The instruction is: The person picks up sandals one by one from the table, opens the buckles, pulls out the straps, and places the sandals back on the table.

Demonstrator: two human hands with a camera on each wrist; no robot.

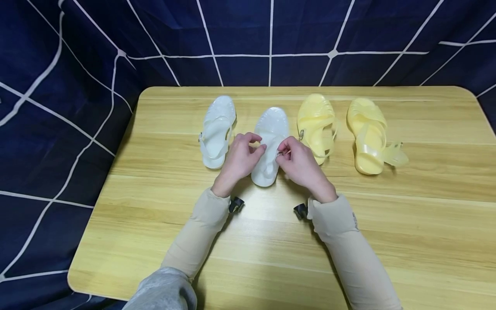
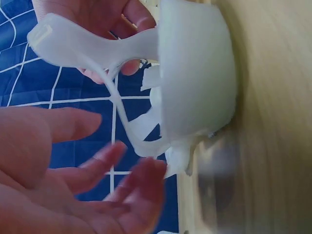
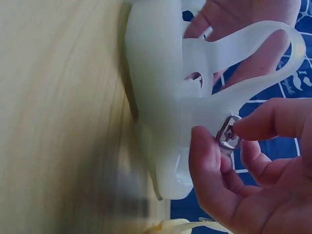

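A white jelly sandal (image 1: 274, 120) lies toe-away in the middle of the table, between both hands. On its right side my right hand (image 1: 302, 163) pinches the small metal buckle (image 3: 229, 132) of the ankle strap with thumb and index finger. My left hand (image 1: 242, 157) is at the sandal's left side, thumb and fingers apart and loosely bent, with the fingertips close to the strap (image 2: 122, 109). The heel strap loop (image 3: 285, 53) stands up above the sole.
Another white sandal (image 1: 221, 110) lies to the left. To the right are two yellow sandals, one (image 1: 315, 107) close to my right hand and the other (image 1: 366, 112) farther off with its strap spread out. They all stand on a wooden table (image 1: 155, 172).
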